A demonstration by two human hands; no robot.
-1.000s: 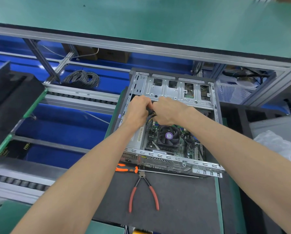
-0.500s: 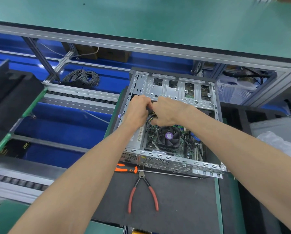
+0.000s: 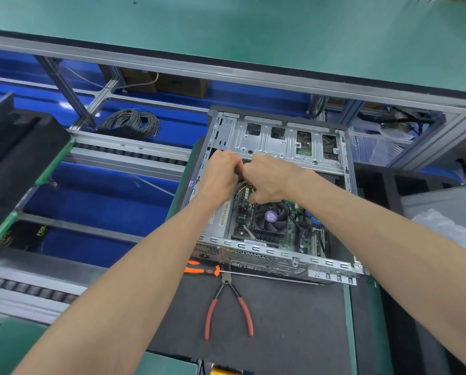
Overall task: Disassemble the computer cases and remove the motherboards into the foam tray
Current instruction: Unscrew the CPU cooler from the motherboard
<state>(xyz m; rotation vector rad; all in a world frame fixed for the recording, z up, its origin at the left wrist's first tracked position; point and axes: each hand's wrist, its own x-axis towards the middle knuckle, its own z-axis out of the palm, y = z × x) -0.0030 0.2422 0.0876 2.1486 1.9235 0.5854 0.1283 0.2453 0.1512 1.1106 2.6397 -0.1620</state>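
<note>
Motherboard (image 3: 274,234): seated in open computer case (image 3: 275,142), just below both hands. Left hand (image 3: 222,175) and right hand (image 3: 271,180) clenched together on wires (image 3: 243,188). Judged stiff, light, fragile; lift by edges, avoiding fan (image 3: 271,217).

A green-topped shelf (image 3: 253,31) on aluminium framing (image 3: 226,74) spans blue conveyor lanes (image 3: 96,201) under even light.

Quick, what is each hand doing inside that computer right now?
Left hand: fingers curled, gripping something among the bundle of coloured wires; exactly what is hidden.
Right hand: fingers curled at the same wires; its hold is hidden too.
</note>
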